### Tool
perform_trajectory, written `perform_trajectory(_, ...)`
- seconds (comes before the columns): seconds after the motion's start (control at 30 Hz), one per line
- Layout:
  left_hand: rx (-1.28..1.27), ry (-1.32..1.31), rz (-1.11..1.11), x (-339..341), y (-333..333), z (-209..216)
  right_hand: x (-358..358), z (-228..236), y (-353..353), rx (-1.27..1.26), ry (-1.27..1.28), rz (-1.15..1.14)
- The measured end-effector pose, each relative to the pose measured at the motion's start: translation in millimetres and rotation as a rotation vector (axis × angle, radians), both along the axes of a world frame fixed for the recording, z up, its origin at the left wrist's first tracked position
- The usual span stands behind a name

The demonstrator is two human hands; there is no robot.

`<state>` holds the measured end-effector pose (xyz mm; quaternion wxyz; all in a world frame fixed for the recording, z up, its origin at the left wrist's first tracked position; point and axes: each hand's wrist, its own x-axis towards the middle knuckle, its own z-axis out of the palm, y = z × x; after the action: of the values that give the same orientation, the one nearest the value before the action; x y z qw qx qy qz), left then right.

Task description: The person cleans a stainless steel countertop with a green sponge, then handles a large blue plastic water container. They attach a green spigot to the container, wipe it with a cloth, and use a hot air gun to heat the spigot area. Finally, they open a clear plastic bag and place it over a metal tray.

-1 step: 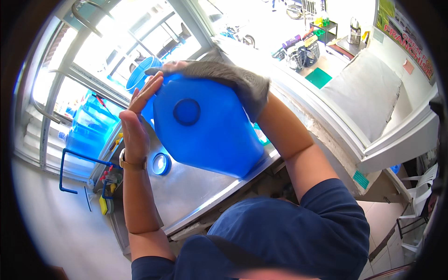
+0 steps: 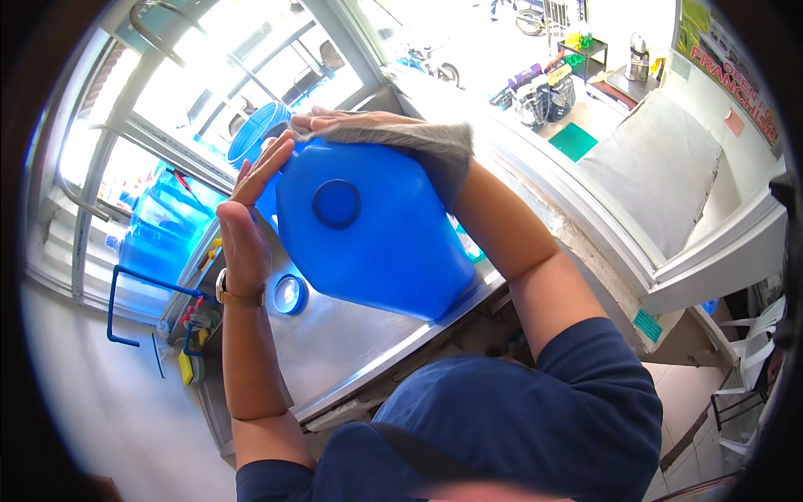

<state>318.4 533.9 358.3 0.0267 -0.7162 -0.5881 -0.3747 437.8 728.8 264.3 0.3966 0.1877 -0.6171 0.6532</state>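
A large blue water container [image 2: 376,243] lies on the metal counter with its round capped mouth [image 2: 336,204] turned up toward me. My left hand [image 2: 251,205] rests along the container's left side, fingers stretched out and touching its far left corner. Across the far side, my right hand [image 2: 360,122] presses a grey cloth [image 2: 431,149] to the surface, and the cloth hangs over the container's right edge by my wrist. On the counter beside my left wrist sits a small round blue and white lid [image 2: 289,294].
The metal counter [image 2: 335,343] runs under the container. A ribbed blue tub [image 2: 255,134] stands behind it, and clear blue water bottles [image 2: 163,226] are at the left by the window. Blue pipe [image 2: 125,305] juts from the left wall. White chairs [image 2: 749,351] stand at far right.
My right hand and the cloth have shifted slightly over the container's far side, showing more of the back of the hand. The left hand and the container stay nearly in place.
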Motion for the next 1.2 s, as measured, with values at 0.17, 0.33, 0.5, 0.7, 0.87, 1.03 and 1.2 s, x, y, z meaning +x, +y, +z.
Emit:
perform_trajectory(0.17,0.023,0.045,0.003,-0.8,3.9,-2.7,-19.3,-75.0,7.8,-0.264,-0.192,0.088)
perform_trajectory(0.33,0.066,0.039,-0.004,-5.3,10.5,-9.6,11.9,-163.3,-17.1,-0.502,-0.384,0.067)
perform_trajectory(0.5,0.116,0.027,-0.035,-7.5,7.8,-12.3,50.2,-163.4,-49.4,-0.611,-0.434,-0.074)
perform_trajectory(0.7,0.16,0.074,-0.169,-15.9,5.9,-12.1,91.4,-48.2,-92.3,-0.338,-0.376,-0.622)
perform_trajectory(0.87,0.183,0.076,-0.245,-18.4,6.5,-8.3,85.1,28.5,-139.7,0.719,-0.273,-1.44)
perform_trajectory(1.03,0.304,-0.151,-0.349,-11.4,-5.5,-18.0,44.0,34.7,-192.6,0.715,-0.282,-1.705)
perform_trajectory(1.2,0.806,0.028,-0.223,-5.9,-58.9,-81.9,18.8,29.0,-225.3,0.92,-0.357,-1.69)
